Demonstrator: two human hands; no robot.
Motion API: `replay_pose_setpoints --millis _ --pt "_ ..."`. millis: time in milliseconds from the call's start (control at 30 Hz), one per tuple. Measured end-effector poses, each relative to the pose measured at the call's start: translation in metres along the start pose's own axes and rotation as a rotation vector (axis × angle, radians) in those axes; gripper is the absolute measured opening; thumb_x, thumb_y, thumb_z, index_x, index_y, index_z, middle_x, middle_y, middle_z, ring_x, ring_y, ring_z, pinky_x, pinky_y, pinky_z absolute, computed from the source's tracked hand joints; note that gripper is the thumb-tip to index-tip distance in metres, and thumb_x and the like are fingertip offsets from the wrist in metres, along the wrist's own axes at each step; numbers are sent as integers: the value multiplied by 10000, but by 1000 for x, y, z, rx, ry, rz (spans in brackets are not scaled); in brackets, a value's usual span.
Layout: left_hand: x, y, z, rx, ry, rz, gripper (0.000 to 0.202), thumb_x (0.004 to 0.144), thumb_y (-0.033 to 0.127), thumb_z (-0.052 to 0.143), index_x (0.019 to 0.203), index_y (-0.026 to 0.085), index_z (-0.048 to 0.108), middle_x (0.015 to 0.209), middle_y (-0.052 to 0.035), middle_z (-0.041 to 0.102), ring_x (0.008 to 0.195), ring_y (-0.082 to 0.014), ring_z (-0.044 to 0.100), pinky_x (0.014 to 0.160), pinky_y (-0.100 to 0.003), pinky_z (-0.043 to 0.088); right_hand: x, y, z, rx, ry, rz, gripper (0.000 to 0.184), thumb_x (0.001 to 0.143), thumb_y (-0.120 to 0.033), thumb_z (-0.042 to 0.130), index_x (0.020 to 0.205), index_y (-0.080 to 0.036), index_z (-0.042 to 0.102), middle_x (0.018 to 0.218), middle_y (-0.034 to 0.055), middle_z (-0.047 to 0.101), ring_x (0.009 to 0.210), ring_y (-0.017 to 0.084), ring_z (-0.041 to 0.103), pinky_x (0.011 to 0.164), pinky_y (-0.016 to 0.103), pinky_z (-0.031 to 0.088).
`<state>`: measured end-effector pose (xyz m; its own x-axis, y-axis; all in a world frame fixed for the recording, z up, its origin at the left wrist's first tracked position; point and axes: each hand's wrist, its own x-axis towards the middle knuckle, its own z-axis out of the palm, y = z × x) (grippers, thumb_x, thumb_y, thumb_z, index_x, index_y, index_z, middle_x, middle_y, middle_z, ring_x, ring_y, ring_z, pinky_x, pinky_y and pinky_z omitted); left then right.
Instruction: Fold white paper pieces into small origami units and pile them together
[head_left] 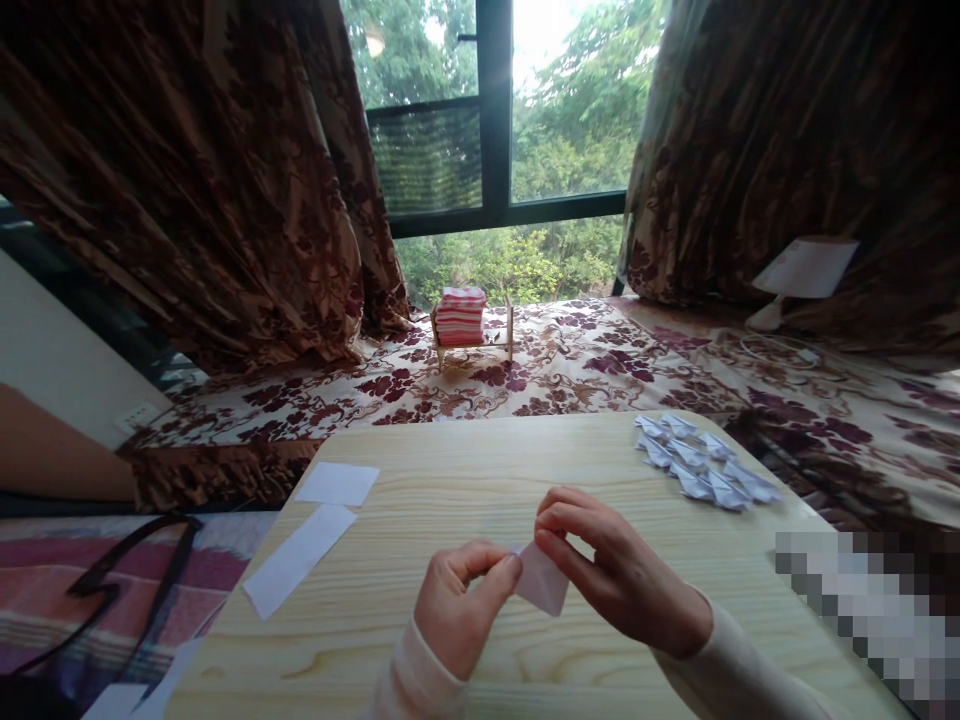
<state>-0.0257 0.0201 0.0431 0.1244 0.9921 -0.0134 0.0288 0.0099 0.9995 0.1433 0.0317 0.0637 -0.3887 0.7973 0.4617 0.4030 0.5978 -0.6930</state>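
Observation:
A small folded piece of white paper is held up over the wooden table, between my two hands. My left hand pinches its left corner with thumb and forefinger. On the upper right edge, the fingers of my right hand grip the same paper, partly covering it. At the table's far right corner lie several folded white paper pieces, grouped close together. To the left are a white paper rectangle and a longer white paper strip, both flat.
Behind the table, a floral-covered ledge holds a small wooden rack with folded striped cloths. A white lamp stands at right. More white paper lies beyond the table's left edge, near a dark strap.

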Motion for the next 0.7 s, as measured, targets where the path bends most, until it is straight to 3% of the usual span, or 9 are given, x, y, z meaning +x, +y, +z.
replay_pose_setpoints --millis 67,133,233,300,400,500,700 --pt "3 -3 -2 -77 75 -16 259 668 287 664 454 145 633 500 22 488 544 -109 422 551 -235 328 0 4 0 -67 55 -27 219 919 -153 428 768 -182 584 763 45 587 720 160 559 634 287 479" --pt "6 -12 -5 -151 148 -70 268 645 318 700 456 136 645 486 21 499 540 -104 436 550 -227 340 -5 9 3 -186 157 -67 182 913 -165 451 1009 -177 606 926 89 612 862 194 582 735 328 501" --pt "10 -28 -8 -238 199 -171 276 612 396 735 579 122 722 493 -1 567 515 -104 483 549 -230 390 -17 14 12 -360 174 -177 428 825 -243 608 1235 -163 519 1129 147 565 1038 264 539 824 398 498" --pt "12 -38 -9 -299 216 -221 335 569 448 760 617 117 740 500 -12 589 496 -99 494 540 -232 417 -25 15 19 -450 116 -282 449 791 -226 645 1225 -192 538 1172 140 553 1071 276 521 840 421 487" --pt "13 -45 -6 -351 220 -251 394 524 492 780 607 110 742 494 -17 594 487 -90 496 536 -225 437 -28 14 29 -508 128 -369 329 805 -115 610 1121 -205 599 1094 115 584 1019 247 537 815 400 481" --pt "14 -46 -4 -354 213 -244 397 518 489 787 599 103 741 504 -26 607 500 -93 508 534 -214 436 -25 13 33 -484 187 -387 265 821 -40 570 1047 -174 606 970 97 608 916 207 554 759 355 477" --pt "11 -42 -6 -291 188 -187 335 600 440 740 611 106 739 504 -27 606 505 -107 499 533 -228 410 -19 11 28 -447 162 -391 248 846 -33 542 1041 -180 583 861 60 617 818 179 538 709 326 445"
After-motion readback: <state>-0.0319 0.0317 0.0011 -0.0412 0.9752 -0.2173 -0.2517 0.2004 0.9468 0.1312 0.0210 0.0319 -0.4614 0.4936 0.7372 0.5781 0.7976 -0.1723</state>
